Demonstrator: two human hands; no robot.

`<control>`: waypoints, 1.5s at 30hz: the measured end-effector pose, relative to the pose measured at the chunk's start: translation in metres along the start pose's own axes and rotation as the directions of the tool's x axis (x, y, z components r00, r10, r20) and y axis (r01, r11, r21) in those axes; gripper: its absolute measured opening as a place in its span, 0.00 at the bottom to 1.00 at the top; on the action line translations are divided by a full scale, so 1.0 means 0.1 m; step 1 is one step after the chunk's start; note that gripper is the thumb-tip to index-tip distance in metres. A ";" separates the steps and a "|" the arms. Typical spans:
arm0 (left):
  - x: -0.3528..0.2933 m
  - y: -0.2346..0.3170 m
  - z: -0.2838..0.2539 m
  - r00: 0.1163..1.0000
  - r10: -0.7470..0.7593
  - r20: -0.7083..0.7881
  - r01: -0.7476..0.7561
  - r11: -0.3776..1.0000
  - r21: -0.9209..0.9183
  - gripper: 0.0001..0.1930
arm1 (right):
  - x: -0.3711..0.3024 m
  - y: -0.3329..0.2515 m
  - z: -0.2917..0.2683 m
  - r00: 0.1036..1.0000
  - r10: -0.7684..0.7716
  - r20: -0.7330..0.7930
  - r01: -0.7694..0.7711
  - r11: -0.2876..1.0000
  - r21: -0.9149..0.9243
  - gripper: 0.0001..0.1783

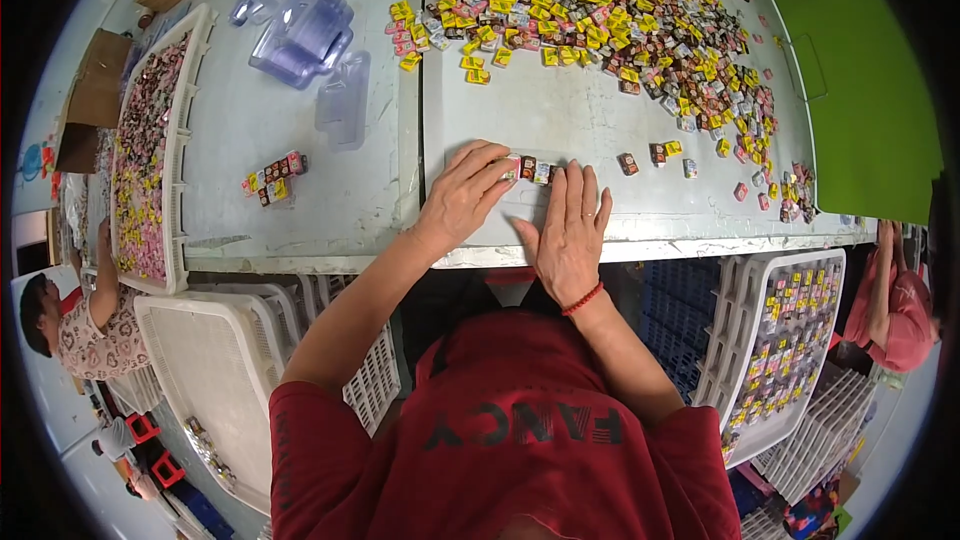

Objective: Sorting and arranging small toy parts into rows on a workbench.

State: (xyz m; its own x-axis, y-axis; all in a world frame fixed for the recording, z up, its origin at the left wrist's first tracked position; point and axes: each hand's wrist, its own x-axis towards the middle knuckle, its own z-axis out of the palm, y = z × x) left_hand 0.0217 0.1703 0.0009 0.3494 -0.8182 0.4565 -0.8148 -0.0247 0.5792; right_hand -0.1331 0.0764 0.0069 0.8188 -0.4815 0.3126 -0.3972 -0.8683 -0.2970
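A short row of small box-shaped wrapped pieces [533, 170], brown, white and pink, lies on the table in front of me. My left hand [462, 192] is curled over the row's left end, its fingers close together against the pieces. At the other end rests my right hand [574, 220], palm down, fingers stretched and thumb spread away, the fingertips touching or covering the last pieces. What lies under the fingertips is hidden. A thin clear plastic sheet or tray seems to lie beneath the row, though its shape is hard to make out.
A wide heap of yellow, brown, pink and white pieces [600, 15] covers the far table. Clear plastic trays [305, 35] and a small cluster of pieces [275, 178] lie left. A white crate [185, 140] holds more pieces. Racks [725, 340] stand below; other people work at both sides.
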 end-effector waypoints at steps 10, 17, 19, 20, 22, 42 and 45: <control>0.00 0.03 -0.04 0.994 0.021 0.103 -0.033 0.993 0.115 0.21 | 0.01 0.13 0.01 0.991 -0.047 0.128 0.048 0.999 -0.010 0.44; 0.06 0.16 -0.08 0.898 0.108 0.426 -0.216 0.953 0.214 0.33 | 0.03 0.12 -0.05 0.988 -0.049 0.143 0.042 0.998 0.055 0.46; 0.05 0.19 -0.09 0.893 0.067 0.445 -0.199 0.946 0.255 0.34 | 0.03 0.14 -0.08 0.989 -0.042 0.139 0.035 0.998 0.057 0.46; 0.04 0.19 -0.08 0.885 0.061 0.463 -0.199 0.946 0.256 0.36 | 0.02 0.14 -0.10 0.988 -0.046 0.147 0.034 0.996 0.086 0.46; 0.01 0.19 -0.09 0.901 0.055 0.430 -0.183 0.947 0.262 0.36 | 0.02 0.16 -0.14 0.992 -0.063 0.105 0.042 0.980 0.196 0.45; 1.11 0.44 1.08 0.981 0.112 0.158 -0.120 0.992 0.043 0.12 | 0.16 1.76 -0.44 0.919 0.254 -0.302 -0.273 0.962 -0.022 0.15; 1.18 0.50 1.11 0.970 0.188 0.152 -0.194 0.981 0.024 0.15 | 0.18 1.77 -0.45 0.921 0.264 -0.286 -0.283 0.959 -0.026 0.17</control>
State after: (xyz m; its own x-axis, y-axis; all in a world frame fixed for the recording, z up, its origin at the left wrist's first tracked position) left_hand -0.0296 0.0088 0.0085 0.1149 -0.8860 0.4492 -0.8780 0.1210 0.4632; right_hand -0.2070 -0.0916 0.0010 0.5309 -0.7067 0.4677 -0.6232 -0.6996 -0.3497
